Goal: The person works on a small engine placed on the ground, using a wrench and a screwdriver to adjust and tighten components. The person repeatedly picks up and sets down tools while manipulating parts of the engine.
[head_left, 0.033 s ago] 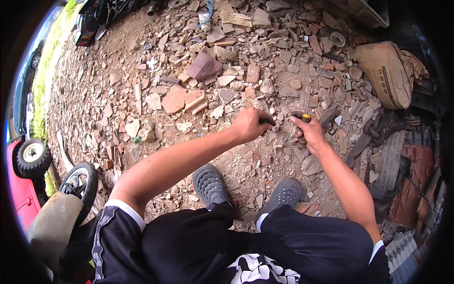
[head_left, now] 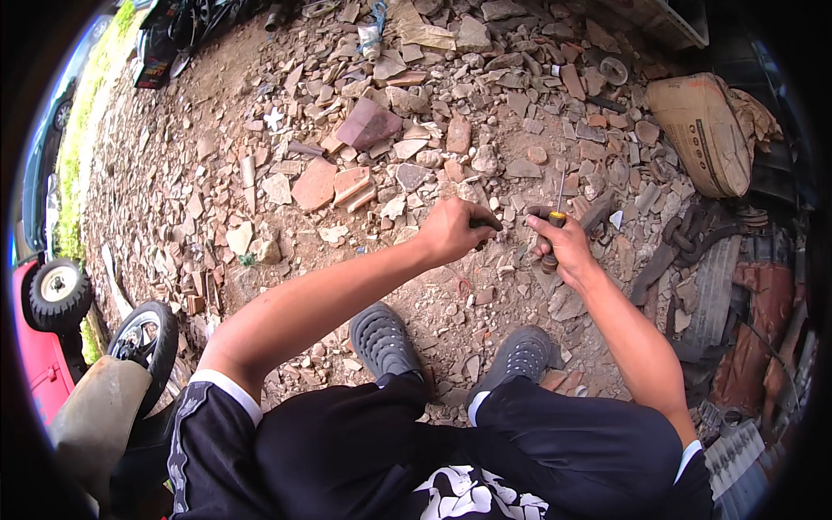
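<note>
My right hand (head_left: 569,247) is wrapped round a screwdriver (head_left: 557,218) with a yellow collar and a dark handle. Its thin metal shaft points away from me. By the right thumb is something small and dark that I cannot make out. To the left, my left hand (head_left: 452,232) is closed, with thumb and fingers pinched at a small dark piece whose kind does not show. A short gap separates the two hands, both above the rubble-covered ground (head_left: 485,277). Below them are my two grey shoes (head_left: 381,338).
Broken tiles and stones (head_left: 316,184) cover the ground ahead. On the right lie a brown paper sack (head_left: 700,134), a heavy dark chain (head_left: 691,238) and a rusty reddish metal part (head_left: 752,334). A motorcycle wheel (head_left: 152,334) and a red vehicle (head_left: 39,338) stand on the left.
The whole view has shifted very slightly, with the scene a little further left. Both hands keep nearly the same pose, and the screwdriver stays in my right hand.
</note>
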{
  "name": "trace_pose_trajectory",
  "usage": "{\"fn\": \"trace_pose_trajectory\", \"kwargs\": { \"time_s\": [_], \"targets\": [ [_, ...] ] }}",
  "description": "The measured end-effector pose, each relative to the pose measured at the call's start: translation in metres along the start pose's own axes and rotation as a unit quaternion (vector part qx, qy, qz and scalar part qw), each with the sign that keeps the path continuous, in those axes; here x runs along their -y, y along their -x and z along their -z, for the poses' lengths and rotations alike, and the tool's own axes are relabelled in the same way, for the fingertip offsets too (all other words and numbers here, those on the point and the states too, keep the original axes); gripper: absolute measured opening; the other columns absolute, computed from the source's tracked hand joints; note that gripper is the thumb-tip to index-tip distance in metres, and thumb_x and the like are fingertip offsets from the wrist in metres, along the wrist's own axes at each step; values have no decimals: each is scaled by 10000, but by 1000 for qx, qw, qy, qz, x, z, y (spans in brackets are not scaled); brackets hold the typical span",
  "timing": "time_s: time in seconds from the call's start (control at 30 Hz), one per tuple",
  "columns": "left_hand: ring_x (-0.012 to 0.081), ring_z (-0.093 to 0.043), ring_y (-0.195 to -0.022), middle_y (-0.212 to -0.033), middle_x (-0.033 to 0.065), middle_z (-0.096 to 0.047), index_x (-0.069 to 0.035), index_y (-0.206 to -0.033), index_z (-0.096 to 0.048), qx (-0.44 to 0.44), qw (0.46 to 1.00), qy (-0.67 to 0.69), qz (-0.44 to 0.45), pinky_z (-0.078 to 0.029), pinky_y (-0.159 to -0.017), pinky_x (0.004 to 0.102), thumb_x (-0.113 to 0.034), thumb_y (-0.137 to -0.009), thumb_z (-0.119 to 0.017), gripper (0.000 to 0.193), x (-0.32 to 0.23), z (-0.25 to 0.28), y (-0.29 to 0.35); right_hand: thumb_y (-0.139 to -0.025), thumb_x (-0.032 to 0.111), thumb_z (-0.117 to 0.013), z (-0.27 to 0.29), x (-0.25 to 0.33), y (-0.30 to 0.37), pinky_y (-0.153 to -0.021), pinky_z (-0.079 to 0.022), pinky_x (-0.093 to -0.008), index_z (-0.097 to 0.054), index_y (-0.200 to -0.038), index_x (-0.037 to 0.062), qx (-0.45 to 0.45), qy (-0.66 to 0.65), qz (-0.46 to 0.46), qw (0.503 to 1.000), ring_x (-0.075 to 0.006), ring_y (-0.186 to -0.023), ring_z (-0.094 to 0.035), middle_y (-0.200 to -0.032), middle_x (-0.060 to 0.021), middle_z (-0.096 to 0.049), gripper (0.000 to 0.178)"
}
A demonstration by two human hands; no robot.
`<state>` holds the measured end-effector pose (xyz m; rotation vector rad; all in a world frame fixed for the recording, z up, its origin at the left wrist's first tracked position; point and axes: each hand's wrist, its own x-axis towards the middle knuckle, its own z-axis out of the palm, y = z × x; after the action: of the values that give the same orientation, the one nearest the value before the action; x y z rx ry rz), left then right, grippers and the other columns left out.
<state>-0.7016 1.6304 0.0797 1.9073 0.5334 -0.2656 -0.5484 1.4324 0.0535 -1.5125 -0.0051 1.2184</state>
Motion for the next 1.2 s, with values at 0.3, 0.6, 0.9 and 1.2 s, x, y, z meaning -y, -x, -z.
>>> {"fn": "trace_pose_trajectory", "kwargs": {
  "time_s": [0.3,0.6,0.9,1.2],
  "targets": [
    [149,-777,-831,-929,107,-801,-57,-1133,-791,-9,998,57,-33,-605,-762,299,-144,-935,-736,223,-39,10,19,-954,133,-750,-23,26,44,-575,-458,-259,-676,-1157,29,70,-107,-29,991,-40,-578,-494,-796,51,-595,239],
    [151,-768,-747,-836,109,-789,-37,-1090,-798,-10,998,63,-16,-603,-690,308,-143,-905,-768,215,-30,2,42,-969,165,-750,-39,5,57,-555,-461,-251,-700,-1098,51,64,-94,-84,990,-28,-579,-473,-796,55,-596,179],
    [129,-752,-751,-844,88,-788,-17,-1104,-791,27,982,163,97,-603,-705,289,-119,-929,-763,205,-7,-9,54,-966,206,-765,-44,-24,64,-581,-509,-272,-714,-1099,58,45,-109,-140,983,-41,-610,-498,-833,56,-605,205],
    [200,-741,-848,-1030,153,-753,96,-1157,-717,-2,906,395,151,-637,-811,322,-100,-947,-762,291,7,-2,50,-953,147,-757,-28,-12,60,-615,-488,-220,-667,-1173,47,26,-216,-174,960,-113,-865,-654,-1020,-34,-695,257]
  ]
}}
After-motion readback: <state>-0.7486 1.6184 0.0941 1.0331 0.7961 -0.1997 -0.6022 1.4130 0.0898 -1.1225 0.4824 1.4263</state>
